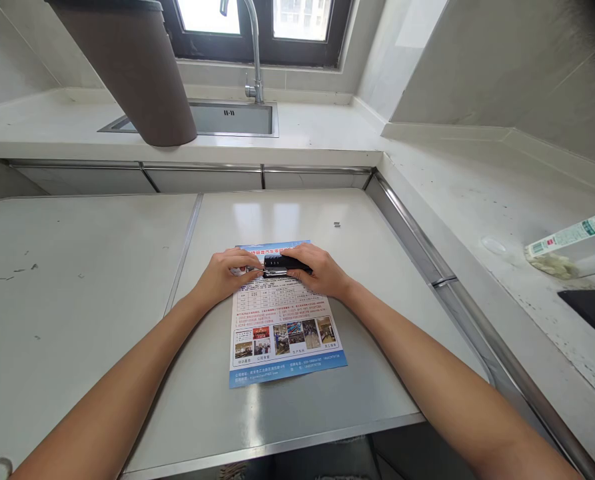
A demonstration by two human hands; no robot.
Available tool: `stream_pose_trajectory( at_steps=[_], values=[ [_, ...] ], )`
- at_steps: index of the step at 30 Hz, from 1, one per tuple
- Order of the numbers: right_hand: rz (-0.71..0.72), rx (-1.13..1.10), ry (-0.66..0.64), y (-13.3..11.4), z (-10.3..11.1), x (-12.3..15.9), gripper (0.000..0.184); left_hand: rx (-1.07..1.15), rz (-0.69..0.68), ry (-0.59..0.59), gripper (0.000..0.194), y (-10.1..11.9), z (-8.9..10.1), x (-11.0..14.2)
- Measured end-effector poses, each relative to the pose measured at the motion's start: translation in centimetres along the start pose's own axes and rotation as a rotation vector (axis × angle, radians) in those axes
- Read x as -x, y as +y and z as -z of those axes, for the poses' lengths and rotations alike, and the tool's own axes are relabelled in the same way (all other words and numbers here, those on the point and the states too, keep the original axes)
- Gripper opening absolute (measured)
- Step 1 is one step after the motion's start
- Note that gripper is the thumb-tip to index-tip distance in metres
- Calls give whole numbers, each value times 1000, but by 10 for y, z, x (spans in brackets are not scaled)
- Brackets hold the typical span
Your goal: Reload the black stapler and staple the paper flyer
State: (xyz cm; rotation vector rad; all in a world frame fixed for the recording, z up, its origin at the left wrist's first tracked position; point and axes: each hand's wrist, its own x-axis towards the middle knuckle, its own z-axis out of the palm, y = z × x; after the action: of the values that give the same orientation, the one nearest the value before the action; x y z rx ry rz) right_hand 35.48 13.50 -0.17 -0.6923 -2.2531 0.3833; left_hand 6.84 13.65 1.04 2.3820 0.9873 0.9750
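A printed flyer (284,333) with a blue border, tables and small photos lies flat on a pale grey table (102,280) in front of me. A black stapler (283,265) with a metal edge rests across the flyer's upper part. My right hand (320,270) is closed over the stapler's right end and top. My left hand (227,275) lies on the flyer at the stapler's left end, fingers curled and touching it.
A small staple-like bit (336,225) lies on the table beyond the flyer. Behind are a counter with a steel sink (217,119) and a faucet (254,60). A brown cylinder (142,73) hangs at upper left. A wrapped packet (572,243) sits on the right counter.
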Motion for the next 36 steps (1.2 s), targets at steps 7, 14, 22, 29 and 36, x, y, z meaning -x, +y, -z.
stream_pose_trajectory(
  at_steps=[7, 14, 22, 29, 36],
  values=[
    [-2, -22, 13, 0, -1, 0, 37, -8, -66, -21, 12, 0, 1, 0],
    [-142, -161, 148, 2, 12, 3, 30, 0, -40, -5, 16, -1, 6, 2],
    [-24, -218, 53, -16, 6, -4, 32, 16, -39, -24, 23, 10, 5, 2],
    [23, -155, 15, -27, -11, -10, 29, -31, -102, -132, 15, 8, 5, 2],
    [-391, 120, 441, -9, 13, -7, 28, -346, 161, -5, 33, -6, 2, -1]
  ],
)
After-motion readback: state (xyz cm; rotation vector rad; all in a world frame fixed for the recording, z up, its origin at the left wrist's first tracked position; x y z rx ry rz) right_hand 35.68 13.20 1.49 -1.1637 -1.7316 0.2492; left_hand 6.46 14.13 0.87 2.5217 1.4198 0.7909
